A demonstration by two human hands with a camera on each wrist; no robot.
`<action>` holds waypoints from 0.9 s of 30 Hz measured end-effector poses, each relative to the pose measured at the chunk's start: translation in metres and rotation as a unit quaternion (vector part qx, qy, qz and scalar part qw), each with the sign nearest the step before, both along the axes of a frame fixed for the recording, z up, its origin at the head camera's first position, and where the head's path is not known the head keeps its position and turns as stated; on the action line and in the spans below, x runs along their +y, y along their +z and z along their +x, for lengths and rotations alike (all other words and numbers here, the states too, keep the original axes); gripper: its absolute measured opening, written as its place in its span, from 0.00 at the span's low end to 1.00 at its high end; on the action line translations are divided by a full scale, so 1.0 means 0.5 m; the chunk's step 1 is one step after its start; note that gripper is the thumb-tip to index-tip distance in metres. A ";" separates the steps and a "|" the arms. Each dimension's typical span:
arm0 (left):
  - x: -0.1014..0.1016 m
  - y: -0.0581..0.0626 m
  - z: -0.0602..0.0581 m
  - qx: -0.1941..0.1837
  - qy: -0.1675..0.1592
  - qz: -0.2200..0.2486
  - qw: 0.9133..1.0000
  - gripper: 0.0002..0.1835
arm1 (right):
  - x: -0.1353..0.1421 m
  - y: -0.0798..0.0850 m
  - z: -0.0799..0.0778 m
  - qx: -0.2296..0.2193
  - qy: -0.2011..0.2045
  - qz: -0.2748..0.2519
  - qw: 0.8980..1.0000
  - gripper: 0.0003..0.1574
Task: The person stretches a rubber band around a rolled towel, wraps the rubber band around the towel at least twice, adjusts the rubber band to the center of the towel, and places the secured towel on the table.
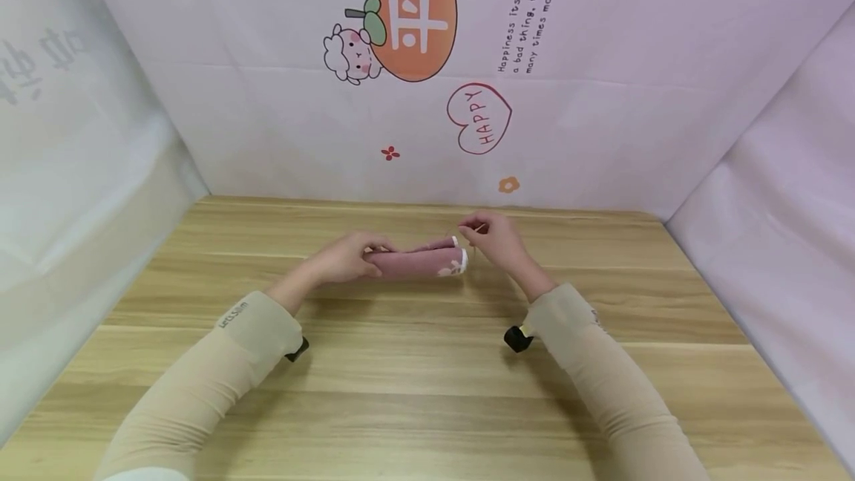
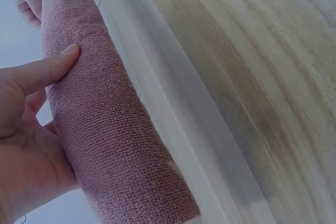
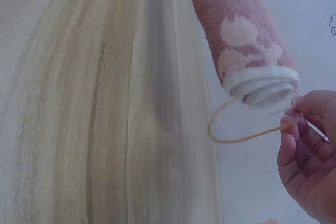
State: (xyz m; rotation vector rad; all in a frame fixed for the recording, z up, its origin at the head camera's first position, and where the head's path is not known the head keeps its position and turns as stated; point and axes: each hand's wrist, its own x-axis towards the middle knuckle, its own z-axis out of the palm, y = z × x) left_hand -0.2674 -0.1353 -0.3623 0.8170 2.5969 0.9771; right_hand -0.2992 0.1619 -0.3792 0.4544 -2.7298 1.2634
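Note:
A mauve terry towel [image 1: 414, 264], rolled into a long tube, lies crosswise in front of me in the head view. My left hand [image 1: 350, 254] grips its left part, thumb laid along the near side in the left wrist view. White edging [image 3: 262, 83] shows in coils at the towel's right end, beside pale leaf-like patches. Just off that end, my right hand [image 1: 490, 240] pinches a thin tan string [image 3: 247, 139] between thumb and fingertips. The string bows out in a loop beneath the rolled end, and part of it is hidden behind the towel.
The wood-grain table [image 1: 427, 377] runs up to a white printed cloth [image 1: 601, 132] at the back. More white cloth hangs on both sides. A small black device [image 1: 517, 338] sits at my right cuff, another [image 1: 297, 349] at my left.

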 end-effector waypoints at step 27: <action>-0.002 -0.004 -0.004 -0.001 0.033 -0.012 0.999 0.23 | -0.018 0.006 0.014 0.040 0.028 0.015 0.999 0.08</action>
